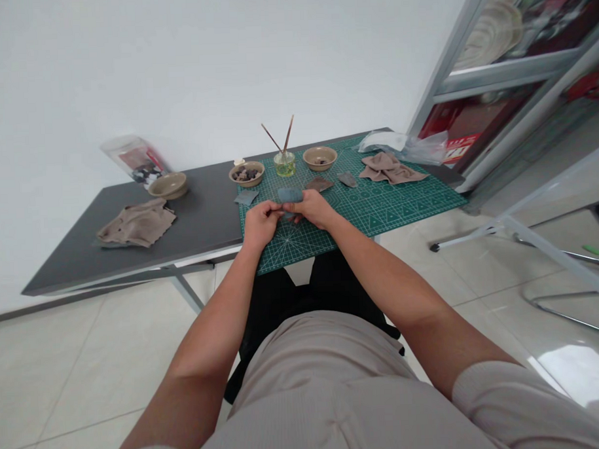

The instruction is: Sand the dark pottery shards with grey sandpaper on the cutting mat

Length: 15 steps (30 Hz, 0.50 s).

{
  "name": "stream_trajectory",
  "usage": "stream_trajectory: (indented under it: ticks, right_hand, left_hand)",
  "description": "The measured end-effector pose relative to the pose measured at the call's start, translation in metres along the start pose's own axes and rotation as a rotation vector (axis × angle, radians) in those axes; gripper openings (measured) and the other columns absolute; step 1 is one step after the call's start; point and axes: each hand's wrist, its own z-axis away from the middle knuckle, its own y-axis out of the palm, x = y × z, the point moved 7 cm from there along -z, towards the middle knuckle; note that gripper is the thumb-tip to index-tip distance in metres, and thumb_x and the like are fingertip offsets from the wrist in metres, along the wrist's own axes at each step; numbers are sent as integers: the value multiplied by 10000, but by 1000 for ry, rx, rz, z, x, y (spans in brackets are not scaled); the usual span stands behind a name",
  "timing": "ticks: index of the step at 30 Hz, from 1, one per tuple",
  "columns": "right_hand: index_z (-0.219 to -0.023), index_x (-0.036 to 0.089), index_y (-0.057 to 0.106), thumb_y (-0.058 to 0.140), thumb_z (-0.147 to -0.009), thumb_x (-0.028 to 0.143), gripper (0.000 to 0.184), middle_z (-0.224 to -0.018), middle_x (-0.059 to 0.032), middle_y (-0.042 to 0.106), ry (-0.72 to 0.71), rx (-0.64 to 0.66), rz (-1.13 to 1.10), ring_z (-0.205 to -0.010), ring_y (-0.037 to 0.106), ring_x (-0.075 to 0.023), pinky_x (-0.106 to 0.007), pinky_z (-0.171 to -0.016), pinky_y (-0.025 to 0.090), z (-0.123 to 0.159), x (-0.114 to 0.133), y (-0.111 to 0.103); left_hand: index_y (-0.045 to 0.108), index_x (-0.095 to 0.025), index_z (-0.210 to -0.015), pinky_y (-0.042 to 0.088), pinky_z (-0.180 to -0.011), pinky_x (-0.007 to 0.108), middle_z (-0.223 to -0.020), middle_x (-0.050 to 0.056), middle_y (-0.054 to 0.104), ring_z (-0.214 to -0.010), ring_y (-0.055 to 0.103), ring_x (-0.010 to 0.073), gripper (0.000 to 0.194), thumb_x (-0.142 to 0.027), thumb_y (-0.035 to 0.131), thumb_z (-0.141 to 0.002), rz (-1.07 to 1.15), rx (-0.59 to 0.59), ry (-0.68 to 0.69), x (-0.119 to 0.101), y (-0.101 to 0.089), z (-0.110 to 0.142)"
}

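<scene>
Over the near part of the green cutting mat (397, 201) my two hands meet. My right hand (317, 209) is closed on a bluish-grey sheet (289, 195) that looks like sandpaper, bent up between thumb and fingers. Right beside it, my left hand (261, 224) is closed in a pinch at the sheet's lower left. Whatever sits between its fingertips is too small and covered to make out. Around the hands lie a flat grey piece (246, 197), a brown piece (319, 184) and another grey piece (347, 179), similar to sandpaper.
Behind the hands stand a bowl of small dark lumps (247, 176), a glass (284, 165) with two brushes, and another bowl (320, 159). Cloths lie right (388, 168) and left (136, 223). A bowl (168, 186), clear container (134, 159) and plastic bag (424, 147) sit farther out.
</scene>
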Motion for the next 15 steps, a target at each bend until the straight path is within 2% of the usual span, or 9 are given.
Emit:
stream_trajectory:
  ticks: [3, 9, 15]
  right_hand:
    - [-741, 137, 650, 890, -573, 548, 504, -639, -21, 672, -17, 7, 29, -541, 610, -119, -197, -438, 486, 0, 2, 0]
    - [-738, 135, 655, 896, -576, 499, 466, -593, 6, 642, -39, -3, 162, -480, 561, -102, -198, -404, 462, 0, 3, 0]
    - [-718, 149, 626, 866, -598, 577, 505, -618, -16, 658, -19, 1, 53, -510, 593, -122, -201, -395, 429, 1, 1, 0]
  left_hand:
    - [684, -203, -752, 469, -699, 292, -704, -14, 674, -670, 587, 161, 115, -133, 594, -768, 1, 11, -11, 1, 1, 0]
    - [636, -197, -680, 465, -761, 306, -742, 13, 683, -763, 611, 181, 164, -103, 540, -773, -250, 34, 80, -9, 3, 1]
    - [694, -202, -759, 484, -732, 295, -728, -14, 696, -709, 616, 160, 129, -148, 578, -772, -35, 16, 21, -3, 0, 1]
